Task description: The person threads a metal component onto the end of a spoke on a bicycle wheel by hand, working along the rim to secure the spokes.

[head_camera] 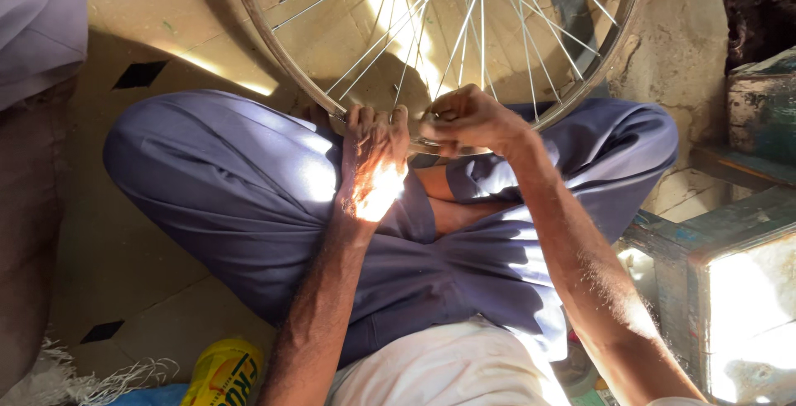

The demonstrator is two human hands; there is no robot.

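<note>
Looking down from the head camera, I see both forearms stretched forward over crossed legs in blue trousers (249, 207). My left hand (373, 157) is raised with its back toward the camera, and its fingers (365, 116) are hooked over the lower edge of the metal rim (274, 45) of a spoked bicycle wheel (464, 16). It grips the rim firmly. My right hand (468, 120) sits just beside it, wrist bent and fingers curled tight at the same stretch of rim, where the spokes (481, 33) meet it. I cannot tell whether it pinches a small tool or a spoke end, because the fingers hide what is between them.

The wheel stands upright in front of the lap. Its lowest part rests between the knees, touching both hands, and the rest rises out of view at the top. A bright patch of sunlight falls across the left wrist.

To the right stands a worn wooden box (730, 290). A yellow packet (220, 373) lies on the tiled floor (133, 257) near the left elbow.
</note>
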